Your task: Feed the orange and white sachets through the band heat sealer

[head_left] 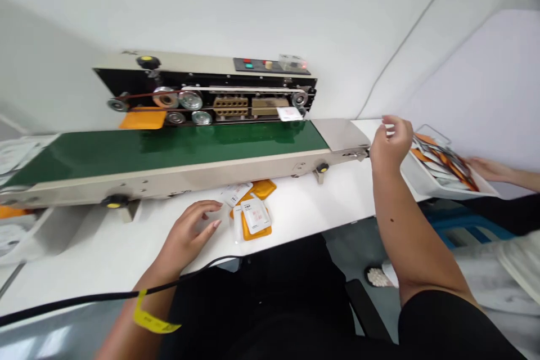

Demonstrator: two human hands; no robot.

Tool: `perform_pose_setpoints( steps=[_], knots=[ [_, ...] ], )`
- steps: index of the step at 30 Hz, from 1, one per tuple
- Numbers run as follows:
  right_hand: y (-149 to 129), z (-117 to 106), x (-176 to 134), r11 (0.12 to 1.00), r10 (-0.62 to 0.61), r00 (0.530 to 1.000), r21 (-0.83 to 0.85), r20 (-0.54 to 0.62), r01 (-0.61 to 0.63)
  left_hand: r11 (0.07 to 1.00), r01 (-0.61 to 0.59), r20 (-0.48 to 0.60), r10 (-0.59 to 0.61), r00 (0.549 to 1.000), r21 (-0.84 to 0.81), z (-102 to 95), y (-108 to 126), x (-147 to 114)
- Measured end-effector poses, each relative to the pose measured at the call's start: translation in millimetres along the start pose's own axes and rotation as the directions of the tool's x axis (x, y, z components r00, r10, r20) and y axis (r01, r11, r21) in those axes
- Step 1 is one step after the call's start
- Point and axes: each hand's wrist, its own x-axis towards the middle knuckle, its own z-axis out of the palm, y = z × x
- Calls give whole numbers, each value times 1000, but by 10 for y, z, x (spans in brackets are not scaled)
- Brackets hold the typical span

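Left fingers (206, 205), bent and apart, hover beside flat, round-cornered orange-and-white pouches (255, 216); right fingers (397, 120) curl apart.

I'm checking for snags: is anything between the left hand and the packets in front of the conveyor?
Nothing visible; the left hand and the packets are apart, with only white table between them.

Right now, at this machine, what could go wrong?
The black cable crosses the left forearm and might snag if that arm moves. The packets by the left hand lie loose near the front edge of the table; a careless sweep could knock some off. The heaped white bin might spill.
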Motion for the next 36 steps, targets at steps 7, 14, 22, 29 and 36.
perform_pose_setpoints(
  steps=[7,14,22,29,36],
  knots=[
    [1608,-804,-244,814,188,947,-581,262,-1,996,-29,55,25,998,87,60,-159,76],
    [1933,-893,-380,817,129,951,-573,281,58,989,-73,44,68,997,126,60,-152,126],
    [1413,-690,-676,805,30,907,-548,420,227,984,-103,65,94,993,146,82,-154,159],
    [762,-584,-1048,841,-99,869,-426,485,334,970,-132,52,124,991,206,82,-190,165],
    [358,-674,-1186,921,-246,858,-168,451,352,965,-125,66,113,991,231,102,-221,144]
  ],
)
